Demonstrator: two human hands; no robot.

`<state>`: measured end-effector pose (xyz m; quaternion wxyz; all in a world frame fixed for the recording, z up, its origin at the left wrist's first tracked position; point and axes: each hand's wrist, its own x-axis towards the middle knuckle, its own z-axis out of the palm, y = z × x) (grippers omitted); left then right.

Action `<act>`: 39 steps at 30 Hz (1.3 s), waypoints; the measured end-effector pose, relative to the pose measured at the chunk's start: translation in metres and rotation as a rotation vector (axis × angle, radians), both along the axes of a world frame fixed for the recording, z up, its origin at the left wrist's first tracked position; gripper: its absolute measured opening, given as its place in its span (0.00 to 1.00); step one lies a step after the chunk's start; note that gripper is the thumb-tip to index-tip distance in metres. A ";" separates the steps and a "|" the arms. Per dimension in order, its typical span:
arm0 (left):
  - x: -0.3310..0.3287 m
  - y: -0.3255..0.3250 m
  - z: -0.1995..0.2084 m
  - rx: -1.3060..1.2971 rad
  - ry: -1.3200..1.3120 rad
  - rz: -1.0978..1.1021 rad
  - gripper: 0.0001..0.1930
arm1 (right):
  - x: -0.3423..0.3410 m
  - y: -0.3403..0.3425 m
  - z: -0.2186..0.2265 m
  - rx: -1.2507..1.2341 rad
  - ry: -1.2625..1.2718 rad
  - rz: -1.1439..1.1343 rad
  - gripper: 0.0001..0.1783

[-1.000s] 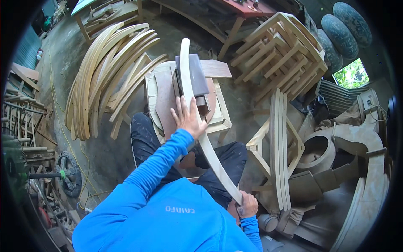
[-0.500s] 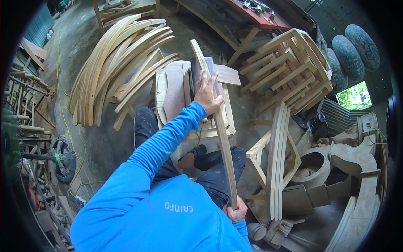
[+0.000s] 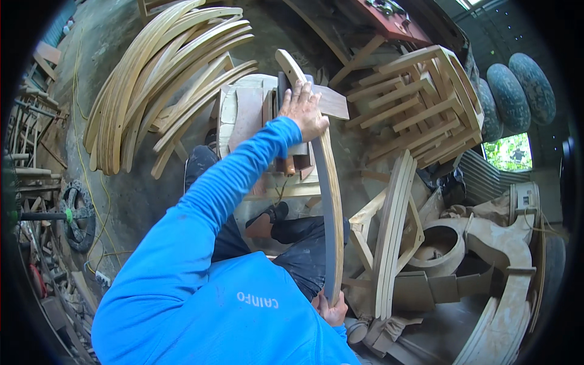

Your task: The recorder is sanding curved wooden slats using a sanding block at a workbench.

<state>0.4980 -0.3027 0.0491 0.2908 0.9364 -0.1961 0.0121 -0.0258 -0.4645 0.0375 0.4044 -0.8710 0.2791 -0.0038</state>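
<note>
A long, curved wooden piece (image 3: pixel 330 201) runs from the low bench toward my body, pale grain along one face and a greyish face on its left side. My left hand (image 3: pixel 304 112) is closed over its far part, fingers across the top, beside the bench. Low at the right, my right hand (image 3: pixel 333 309) grips the near end, partly hidden by the wood. The low wooden bench (image 3: pixel 228 125) carries flat boards, including a brownish one (image 3: pixel 247 118). A short orange-brown wooden piece (image 3: pixel 289 165) sticks out below my left wrist.
Several curved wooden strips (image 3: pixel 131 91) are stacked at the left. On the right lie a stacked slatted wooden frame (image 3: pixel 426 106), upright strips (image 3: pixel 392 237) and a round dusty housing (image 3: pixel 438 246). A yellow cord (image 3: pixel 78 140) crosses the floor; a black wheel (image 3: pixel 78 216) stands near it.
The curved piece has been turned, so its greyish side and bend now show. My left hand has shifted slightly right with it; my right hand has moved a little left and down.
</note>
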 end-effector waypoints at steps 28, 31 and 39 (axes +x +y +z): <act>0.142 0.019 -0.001 0.133 0.208 0.046 0.47 | 0.135 -0.007 -0.009 -0.251 -0.108 0.234 0.19; 0.086 0.009 0.010 0.106 0.175 0.016 0.48 | 0.030 -0.020 -0.009 -0.253 -0.093 0.145 0.18; -0.048 -0.012 0.029 0.009 0.100 -0.012 0.49 | -0.098 -0.026 0.008 -0.197 0.017 0.024 0.19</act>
